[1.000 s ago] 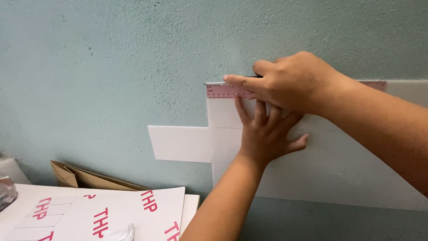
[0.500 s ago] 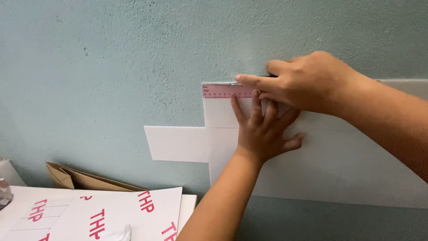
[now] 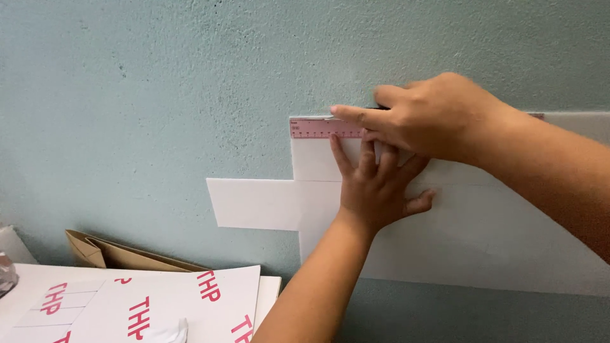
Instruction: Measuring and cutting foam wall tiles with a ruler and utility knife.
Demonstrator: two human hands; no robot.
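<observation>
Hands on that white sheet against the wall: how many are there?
2. The left hand presses flat on the white sheet, fingers up. The right hand lies above it, holding the pink ruler along the sheet's top edge. No other hands show.

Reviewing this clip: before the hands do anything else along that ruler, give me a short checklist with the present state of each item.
1. Pink ruler lies along the top edge of the white panel: ok.
2. Left hand is flat on the panel, fingers spread, pressing it to the wall: ok.
3. Right hand is on the ruler, index finger extended along it: ok.
4. Tool in the right hand: cannot tell, the hand hides it.
5. Ruler's right end: mostly covered by the arm, seating there cannot tell.
6. Printed sheets below lie apart from both hands: ok.
</observation>
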